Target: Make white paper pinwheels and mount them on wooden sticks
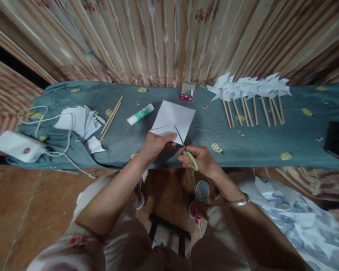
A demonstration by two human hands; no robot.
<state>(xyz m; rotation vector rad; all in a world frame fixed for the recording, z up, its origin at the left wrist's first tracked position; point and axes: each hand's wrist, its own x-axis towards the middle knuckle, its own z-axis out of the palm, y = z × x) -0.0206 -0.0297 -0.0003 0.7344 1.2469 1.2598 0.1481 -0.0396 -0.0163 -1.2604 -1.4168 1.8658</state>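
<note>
My left hand (157,144) grips the near left edge of a white paper square (173,114), thumb on top. Green-handled scissors (190,159) are in my right hand (199,160), fingers around the handles. Their blades lie across the near right part of the paper, pointing toward its middle. A slit runs in from the left corner of the sheet. Left of the paper lies a green and white glue stick (140,114). Beyond it stands an opened small red box (187,91) holding small metal pieces.
Several paper pinwheels (248,87) on sticks lie at the back right. On the left are paper sheets (77,121), loose sticks (111,118) and a white device (19,145) with a cable. A dark phone-like object (338,141) lies far right; a bag of paper pieces (302,222) sits below.
</note>
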